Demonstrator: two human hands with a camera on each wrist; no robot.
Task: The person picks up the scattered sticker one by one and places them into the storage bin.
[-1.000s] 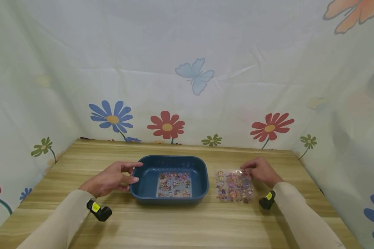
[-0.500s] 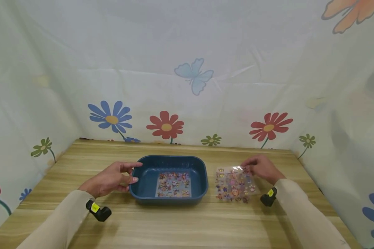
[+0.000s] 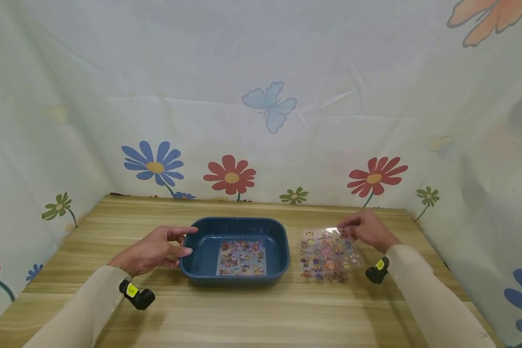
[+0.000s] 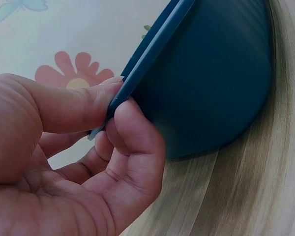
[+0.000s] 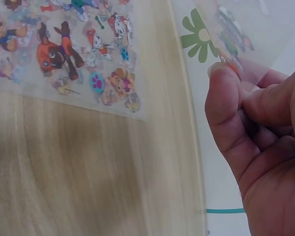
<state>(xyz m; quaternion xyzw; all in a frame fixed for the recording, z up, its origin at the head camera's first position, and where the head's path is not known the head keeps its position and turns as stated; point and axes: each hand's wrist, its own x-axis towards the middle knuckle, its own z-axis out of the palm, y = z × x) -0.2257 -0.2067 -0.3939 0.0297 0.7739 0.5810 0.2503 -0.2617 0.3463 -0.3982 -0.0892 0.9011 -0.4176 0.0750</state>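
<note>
My left hand [image 3: 154,251] pinches the left rim of a dark blue rectangular tray [image 3: 235,279]; in the left wrist view, the thumb is on one side of that rim and curled fingers on the other. Flat inside the tray lies a clear sticker sheet [image 3: 242,258] with small colourful cartoon figures. To the tray's right, my right hand [image 3: 368,228] pinches the far right corner of a clear sticker sheet [image 3: 330,251], held up off the table. In the right wrist view, cartoon dog stickers [image 5: 61,49] show on clear film lower down; whether this is a second sheet, I cannot tell.
Everything is on a wooden table [image 3: 243,314]. A white cloth backdrop [image 3: 191,116] printed with flowers and butterflies encloses its back and sides. Each wrist wears a small black camera, such as the left one [image 3: 139,296].
My right hand has risen slightly and moved a little away from me, lifting the pinched edge of the sticker sheet higher. The left hand and the tray have stayed in place.
</note>
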